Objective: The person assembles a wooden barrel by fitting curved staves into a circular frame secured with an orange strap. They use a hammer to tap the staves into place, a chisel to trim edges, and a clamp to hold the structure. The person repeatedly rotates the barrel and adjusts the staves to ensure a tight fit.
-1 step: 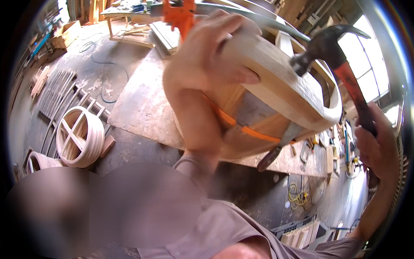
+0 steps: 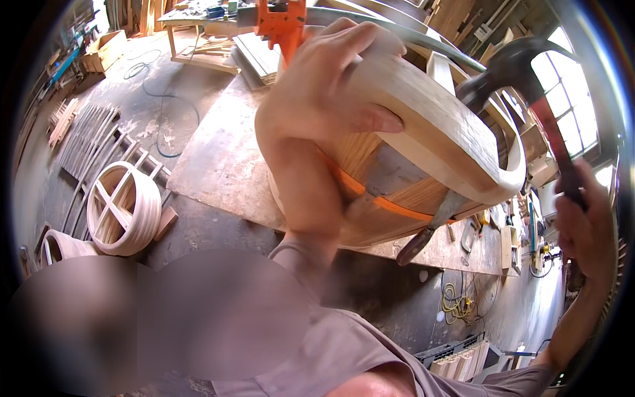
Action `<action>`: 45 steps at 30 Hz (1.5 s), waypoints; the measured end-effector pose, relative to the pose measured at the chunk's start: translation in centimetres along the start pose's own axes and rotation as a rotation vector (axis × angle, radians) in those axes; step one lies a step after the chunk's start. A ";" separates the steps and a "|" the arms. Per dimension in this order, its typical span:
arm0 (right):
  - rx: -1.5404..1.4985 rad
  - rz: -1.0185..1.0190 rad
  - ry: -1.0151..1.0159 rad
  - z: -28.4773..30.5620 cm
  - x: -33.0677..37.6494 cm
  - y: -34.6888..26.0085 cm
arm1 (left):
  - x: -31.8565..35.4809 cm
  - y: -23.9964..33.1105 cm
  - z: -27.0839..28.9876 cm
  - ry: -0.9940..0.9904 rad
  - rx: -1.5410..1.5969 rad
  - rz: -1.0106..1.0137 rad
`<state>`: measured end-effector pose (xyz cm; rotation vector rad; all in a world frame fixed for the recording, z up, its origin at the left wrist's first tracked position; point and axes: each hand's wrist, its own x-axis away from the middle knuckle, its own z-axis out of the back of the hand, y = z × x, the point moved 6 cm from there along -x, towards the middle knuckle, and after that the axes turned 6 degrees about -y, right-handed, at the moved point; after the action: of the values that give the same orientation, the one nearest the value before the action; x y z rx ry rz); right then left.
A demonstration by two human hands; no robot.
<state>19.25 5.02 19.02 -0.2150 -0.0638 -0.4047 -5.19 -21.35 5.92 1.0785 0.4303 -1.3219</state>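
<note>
My left hand [image 2: 324,86] grips the thick pale rim of a large round wooden tub [image 2: 443,132] that lies tilted on a plywood bench top [image 2: 218,165]. An orange strap [image 2: 397,205] runs around the tub's staves. My right hand [image 2: 582,225] holds a claw hammer [image 2: 509,63] by its red and black handle, its dark head raised just above the rim at the right. An orange clamp [image 2: 281,23] bites the rim beyond my left hand. A dark-handled metal tool [image 2: 423,238] hangs against the tub's lower side.
A round wooden frame with crossed spokes [image 2: 122,208] and rows of curved slats [image 2: 86,135] lie on the concrete floor at the left. Cables [image 2: 159,106] trail across the floor. Hand tools [image 2: 509,231] sit on the bench at the right, with a yellow cord [image 2: 456,301] below it.
</note>
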 end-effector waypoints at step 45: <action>-0.387 0.565 0.504 -6.5 -11.4 6.9 | 74.2 27.4 -46.8 1.238 0.689 1.420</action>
<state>11.63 14.14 10.15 -0.4905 0.5655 0.1069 53.47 -27.73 -64.54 2.1039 -0.0404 0.6422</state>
